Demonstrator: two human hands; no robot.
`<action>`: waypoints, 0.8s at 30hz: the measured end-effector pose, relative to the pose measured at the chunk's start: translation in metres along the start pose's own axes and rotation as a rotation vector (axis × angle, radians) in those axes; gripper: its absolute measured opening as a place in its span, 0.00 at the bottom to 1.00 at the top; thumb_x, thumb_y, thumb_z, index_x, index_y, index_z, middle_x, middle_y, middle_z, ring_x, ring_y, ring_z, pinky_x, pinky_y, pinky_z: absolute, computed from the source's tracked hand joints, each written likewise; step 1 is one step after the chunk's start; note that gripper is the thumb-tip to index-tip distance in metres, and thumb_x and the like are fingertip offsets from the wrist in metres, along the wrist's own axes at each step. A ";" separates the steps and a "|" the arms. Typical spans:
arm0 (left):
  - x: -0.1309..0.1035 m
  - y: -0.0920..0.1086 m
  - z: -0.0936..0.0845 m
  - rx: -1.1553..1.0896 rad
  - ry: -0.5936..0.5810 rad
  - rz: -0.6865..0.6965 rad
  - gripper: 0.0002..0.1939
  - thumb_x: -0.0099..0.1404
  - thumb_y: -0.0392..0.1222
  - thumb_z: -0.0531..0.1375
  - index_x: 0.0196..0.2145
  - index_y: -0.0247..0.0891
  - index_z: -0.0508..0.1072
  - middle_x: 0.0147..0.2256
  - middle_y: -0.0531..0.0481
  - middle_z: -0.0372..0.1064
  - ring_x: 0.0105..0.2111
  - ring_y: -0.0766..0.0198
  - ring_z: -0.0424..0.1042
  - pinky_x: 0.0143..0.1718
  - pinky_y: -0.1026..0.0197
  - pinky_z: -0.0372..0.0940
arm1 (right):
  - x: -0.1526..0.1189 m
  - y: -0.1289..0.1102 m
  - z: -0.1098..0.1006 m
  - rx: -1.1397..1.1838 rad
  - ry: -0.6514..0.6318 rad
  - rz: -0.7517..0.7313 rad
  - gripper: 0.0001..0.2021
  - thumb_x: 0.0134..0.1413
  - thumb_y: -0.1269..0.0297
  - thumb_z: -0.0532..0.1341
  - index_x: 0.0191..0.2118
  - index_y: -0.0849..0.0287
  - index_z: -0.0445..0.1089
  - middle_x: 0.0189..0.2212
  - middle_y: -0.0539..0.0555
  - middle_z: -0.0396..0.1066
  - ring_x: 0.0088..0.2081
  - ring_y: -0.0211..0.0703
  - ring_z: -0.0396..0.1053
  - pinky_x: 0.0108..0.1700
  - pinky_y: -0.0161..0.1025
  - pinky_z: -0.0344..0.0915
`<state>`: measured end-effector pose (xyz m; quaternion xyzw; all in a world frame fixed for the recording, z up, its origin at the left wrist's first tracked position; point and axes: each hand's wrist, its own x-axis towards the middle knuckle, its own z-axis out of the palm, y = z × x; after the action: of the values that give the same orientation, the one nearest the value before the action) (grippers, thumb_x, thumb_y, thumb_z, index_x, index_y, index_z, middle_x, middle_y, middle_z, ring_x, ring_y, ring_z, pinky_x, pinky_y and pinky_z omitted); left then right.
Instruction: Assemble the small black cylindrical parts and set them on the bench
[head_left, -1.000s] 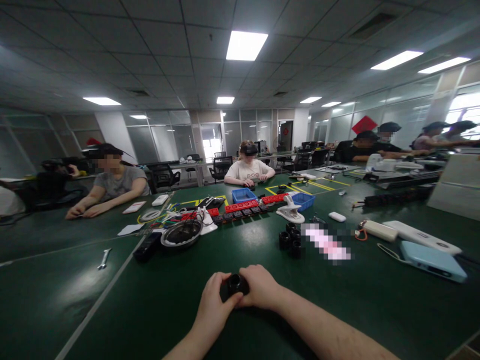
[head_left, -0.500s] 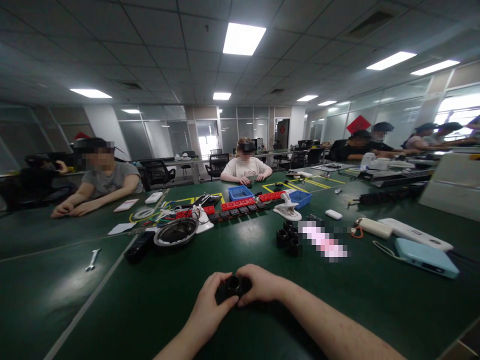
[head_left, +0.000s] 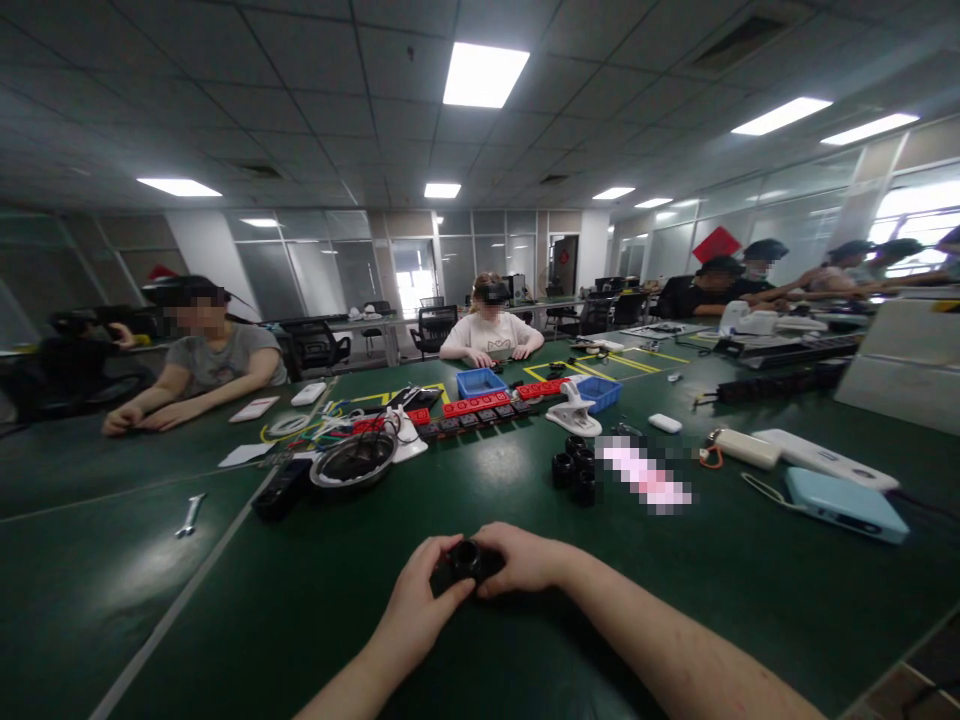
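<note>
Small black cylindrical part with a round open top [head_left: 466,558] held between left hand [head_left: 426,592] and right hand [head_left: 517,560], above green tabletop [head_left: 337,620]. Beyond right hand, a cluster of similar black cylinders [head_left: 574,468] seen standing. Beyond and left of left hand, round metal-rimmed dish [head_left: 354,460] placed; farther left, silver metal wrench [head_left: 191,515] laid flat. Light-blue rectangular case [head_left: 847,503] set well right of both hands.

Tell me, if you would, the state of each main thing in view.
Black part, held, round opening upward
Left hand, closed on the part
Right hand, closed on the part
Black cylinders, clustered together
Wrench, lying flat
Blue trays, open-topped
Light blue box, lying flat
Ceiling lights, on
</note>
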<state>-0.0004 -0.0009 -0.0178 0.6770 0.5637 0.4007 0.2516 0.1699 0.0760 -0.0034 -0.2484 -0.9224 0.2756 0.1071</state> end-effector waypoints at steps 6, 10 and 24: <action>-0.004 0.007 0.002 0.088 0.050 -0.023 0.14 0.50 0.40 0.60 0.37 0.38 0.68 0.36 0.48 0.67 0.39 0.55 0.66 0.41 0.55 0.60 | 0.000 -0.004 0.009 -0.018 0.081 0.150 0.19 0.34 0.53 0.65 0.31 0.61 0.65 0.26 0.48 0.63 0.28 0.37 0.61 0.27 0.31 0.55; -0.008 0.008 0.005 0.142 0.130 -0.049 0.13 0.50 0.41 0.60 0.35 0.38 0.67 0.34 0.49 0.66 0.38 0.54 0.66 0.39 0.54 0.60 | 0.002 -0.023 0.025 -0.345 0.270 0.226 0.21 0.36 0.50 0.62 0.32 0.62 0.64 0.28 0.54 0.65 0.31 0.45 0.62 0.34 0.40 0.57; -0.012 0.017 -0.001 0.086 -0.027 0.006 0.13 0.51 0.40 0.59 0.37 0.39 0.68 0.38 0.48 0.68 0.41 0.56 0.66 0.42 0.56 0.59 | -0.008 -0.014 0.006 -0.049 0.031 0.176 0.23 0.32 0.53 0.65 0.35 0.60 0.64 0.28 0.49 0.66 0.29 0.40 0.64 0.26 0.32 0.56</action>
<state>0.0077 -0.0171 -0.0063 0.6942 0.5749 0.3677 0.2290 0.1694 0.0588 -0.0013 -0.3354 -0.9017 0.2573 0.0907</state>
